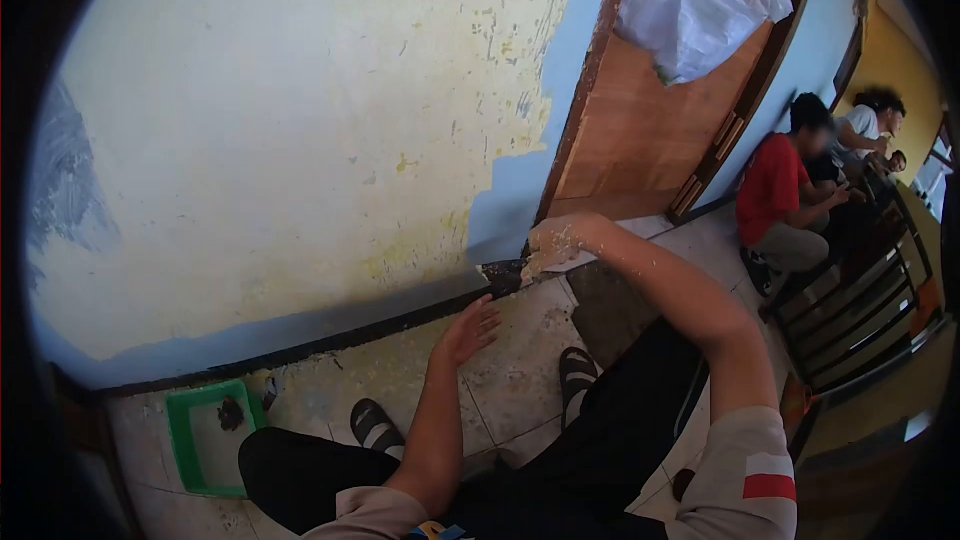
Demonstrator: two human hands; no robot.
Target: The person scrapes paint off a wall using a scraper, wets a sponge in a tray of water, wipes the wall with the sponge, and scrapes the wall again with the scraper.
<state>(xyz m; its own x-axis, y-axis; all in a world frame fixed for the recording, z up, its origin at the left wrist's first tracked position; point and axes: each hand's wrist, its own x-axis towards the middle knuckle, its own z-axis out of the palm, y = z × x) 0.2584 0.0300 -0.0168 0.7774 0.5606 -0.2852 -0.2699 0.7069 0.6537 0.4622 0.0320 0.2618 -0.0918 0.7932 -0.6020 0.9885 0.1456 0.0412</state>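
My right hand (pixel 557 243), speckled with pale flakes, is closed around a scraper with a dark, broad blade (pixel 505 276). The blade is low beside the wall, near its dark skirting strip (pixel 330 343); I cannot tell whether they touch. Its handle is hidden by my fingers. Just below the blade, my left hand (pixel 467 332) is held with fingers stretched out and nothing in it. The wall (pixel 300 130) in front of me shows a large cream patch with ragged edges, and blue paint (pixel 512 195) surrounds it.
At lower left a green tray (pixel 183 445) with a dark lump (pixel 231 414) lies on the tiled floor (pixel 515 380). A white plastic bag (pixel 690 10) hangs on the brown door (pixel 640 130). People (pixel 775 190) sit or crouch at right, near a dark slatted bench (pixel 850 310).
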